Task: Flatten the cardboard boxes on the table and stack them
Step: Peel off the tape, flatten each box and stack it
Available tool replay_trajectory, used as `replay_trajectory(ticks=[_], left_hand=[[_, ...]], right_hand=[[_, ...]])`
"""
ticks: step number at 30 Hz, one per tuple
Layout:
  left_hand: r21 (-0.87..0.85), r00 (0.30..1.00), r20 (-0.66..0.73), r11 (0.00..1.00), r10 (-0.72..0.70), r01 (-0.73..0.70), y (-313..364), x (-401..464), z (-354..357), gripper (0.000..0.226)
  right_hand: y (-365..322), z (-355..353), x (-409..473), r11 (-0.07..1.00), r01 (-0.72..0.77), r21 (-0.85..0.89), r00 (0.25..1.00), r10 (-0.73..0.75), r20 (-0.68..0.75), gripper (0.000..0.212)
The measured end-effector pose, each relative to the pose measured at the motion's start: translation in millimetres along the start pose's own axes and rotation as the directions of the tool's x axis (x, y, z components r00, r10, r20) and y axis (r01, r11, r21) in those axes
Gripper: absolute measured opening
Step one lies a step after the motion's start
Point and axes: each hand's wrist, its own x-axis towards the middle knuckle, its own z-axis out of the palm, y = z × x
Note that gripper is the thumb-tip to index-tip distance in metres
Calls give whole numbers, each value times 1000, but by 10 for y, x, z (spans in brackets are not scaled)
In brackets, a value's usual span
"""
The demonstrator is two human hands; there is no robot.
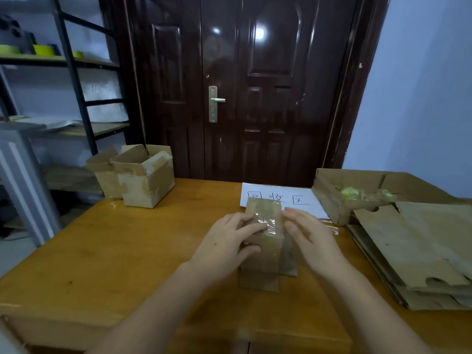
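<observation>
A small brown cardboard box sealed with clear tape [264, 241] stands upright near the middle of the orange-brown wooden table [127, 251]. The left hand [227, 241] grips its left side, fingers curled over the taped top and thumb on the near face. The right hand [310, 238] lies against the right side, fingers bent round it. Two open brown cardboard boxes [139, 176] stand at the far left corner. A stack of flattened brown cardboard sheets [413, 254] lies along the right edge, behind it an open cardboard tray [357, 190]. A white handwritten paper sheet [281, 198] lies at the far edge.
</observation>
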Motion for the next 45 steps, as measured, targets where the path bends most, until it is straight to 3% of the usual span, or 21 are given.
replay_trajectory(ticks=[4, 7, 12, 22, 36, 45], left_hand=[[20, 997, -72, 1000, 3, -2, 103, 63, 140, 55], [24, 993, -109, 999, 48, -45, 89, 73, 165, 56], [-35, 990, -90, 993, 107, -111, 104, 85, 237, 72], [-74, 988, -155, 997, 12, -24, 175, 115, 362, 68], [5, 961, -247, 991, 128, -131, 98, 153, 355, 44], [56, 949, -248, 981, 194, -186, 106, 189, 268, 35]], right_hand=[[16, -17, -142, 964, 131, -232, 979, -89, 183, 54], [74, 41, -215, 952, 150, -267, 978, -104, 179, 67], [121, 161, -265, 940, 149, -308, 987, -121, 107, 71], [112, 176, -291, 935, 180, -306, 982, -155, 105, 70], [142, 95, -161, 902, 269, -339, 963, -250, 98, 52], [33, 26, -115, 940, 220, -262, 975, -200, 99, 43]])
